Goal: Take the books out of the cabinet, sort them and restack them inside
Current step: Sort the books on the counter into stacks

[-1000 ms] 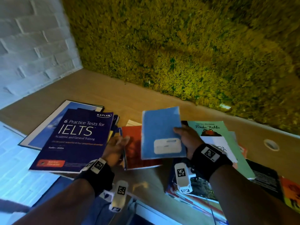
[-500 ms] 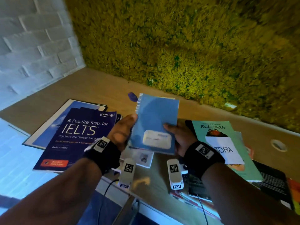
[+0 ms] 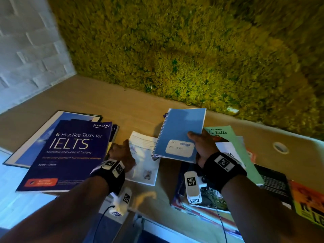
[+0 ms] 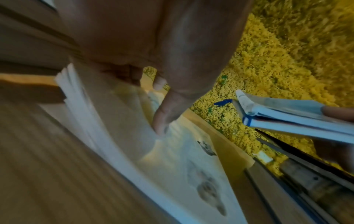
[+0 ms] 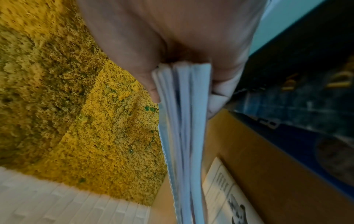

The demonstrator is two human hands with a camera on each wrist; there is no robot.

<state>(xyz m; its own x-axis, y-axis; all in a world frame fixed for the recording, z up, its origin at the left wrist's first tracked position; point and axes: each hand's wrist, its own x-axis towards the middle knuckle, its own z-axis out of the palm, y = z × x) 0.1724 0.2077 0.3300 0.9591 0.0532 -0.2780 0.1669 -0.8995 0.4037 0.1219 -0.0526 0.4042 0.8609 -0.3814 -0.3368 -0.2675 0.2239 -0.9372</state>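
Blue notebook (image 3: 178,134) pinched, right hand (image 3: 201,146) raised

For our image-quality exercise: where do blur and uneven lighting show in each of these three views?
Head view: moss wall smeared, bluish light lower left. Left wrist view: wooden surface streaked with motion blur, left hand soft. Right wrist view: blue notebook edge blurred, dark book murky.

Head cam looks down; wrist cams close-up; all share blue notebook (image 3: 178,134).
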